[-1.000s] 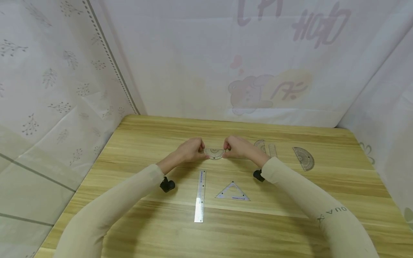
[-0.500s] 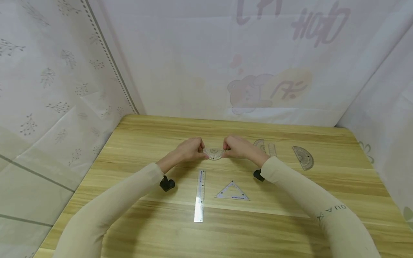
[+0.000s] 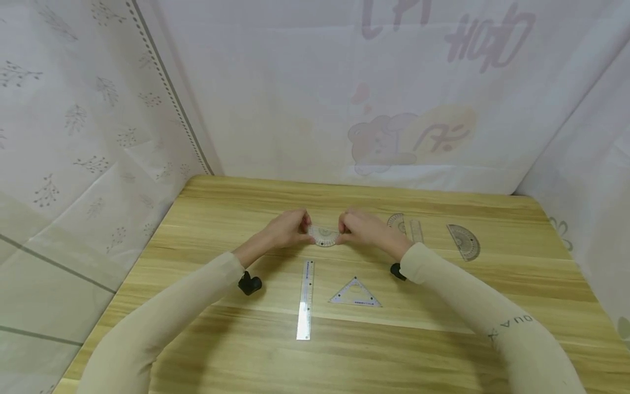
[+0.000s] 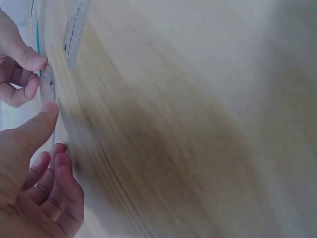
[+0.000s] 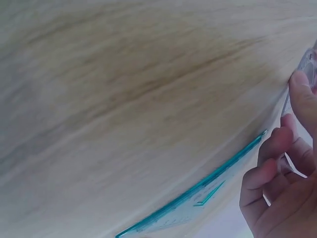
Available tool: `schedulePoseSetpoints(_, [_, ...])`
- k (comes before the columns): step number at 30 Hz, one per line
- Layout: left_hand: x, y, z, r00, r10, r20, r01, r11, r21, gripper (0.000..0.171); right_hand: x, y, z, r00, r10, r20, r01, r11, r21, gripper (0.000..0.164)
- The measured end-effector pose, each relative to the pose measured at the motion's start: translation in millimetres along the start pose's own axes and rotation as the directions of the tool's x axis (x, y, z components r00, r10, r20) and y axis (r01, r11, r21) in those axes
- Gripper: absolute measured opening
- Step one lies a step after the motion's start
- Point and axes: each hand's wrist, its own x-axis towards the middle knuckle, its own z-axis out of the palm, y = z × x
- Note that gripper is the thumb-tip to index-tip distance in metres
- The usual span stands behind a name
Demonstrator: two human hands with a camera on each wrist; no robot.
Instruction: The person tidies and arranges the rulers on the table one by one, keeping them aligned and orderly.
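Held protractor (image 3: 322,237): 1, clear plastic; between the left hand (image 3: 287,229) and the right hand (image 3: 366,225); curve toward the person, straight edge away; whether it touches the table (image 3: 344,358) cannot be told.
Left hand: grasping; thumb and fingers pinch the left end of the held protractor.
Right hand: grasping; thumb and fingers pinch the right end.
Reason for 2-ended hold: likely steadies a thin, slick piece and leaves its middle scale uncovered.
Long ruler (image 3: 305,301): 1, flat on the table, nearer the person than the hands, roughly lengthwise to them; unheld.
Set square (image 3: 355,293): 1, flat, right of the long ruler and apart from it; apex away from the person; the gap presumably keeps each piece easy to lift singly.
Right-hand group: 3 pieces; small protractor (image 3: 396,221), partly hidden by the right arm; short ruler (image 3: 416,231) just beside it; large protractor (image 3: 464,242) farther right. Placement off to the side probably leaves the hands working room.
Backdrop: printed cloth (image 3: 275,109) behind the table.
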Motion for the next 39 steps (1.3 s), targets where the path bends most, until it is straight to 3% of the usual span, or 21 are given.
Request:
schedulePoseSetpoints(8, [-3.5,-4.8,0.3,0.996,0.089,-0.022,-0.09,0.994,-0.061,0.04,-2,3,2,1.0,0.001,-0.014,0.0,0.997,0.077,0.027])
schedulePoseSetpoints(15, [-5.8,-8.2,-1.1,0.995,0.093,-0.048,-0.097,0.991,-0.09,0.034,-2,8,1,0.999,-0.044,-0.015,0.046,0.982,0.181,0.027])
schedulePoseSetpoints(22, [-7.4,-13.0,0.6,0.991,0.109,-0.079,-0.116,0.989,-0.096,0.033,-1,7,-1,0.999,-0.024,0.032,0.014,0.958,0.288,0.03])
schedulePoseSetpoints(30, [-7.6,-12.9,0.1,0.982,0.166,-0.091,-0.173,0.982,-0.077,0.03,1,7,-1,0.999,-0.048,0.015,0.042,0.953,0.301,0.026])
schedulePoseSetpoints(39, [-8.9,-13.2,-3.3,0.975,0.207,-0.082,-0.216,0.97,-0.115,0.034,1,6,-3,0.996,-0.082,0.033,0.068,0.951,0.302,0.025])
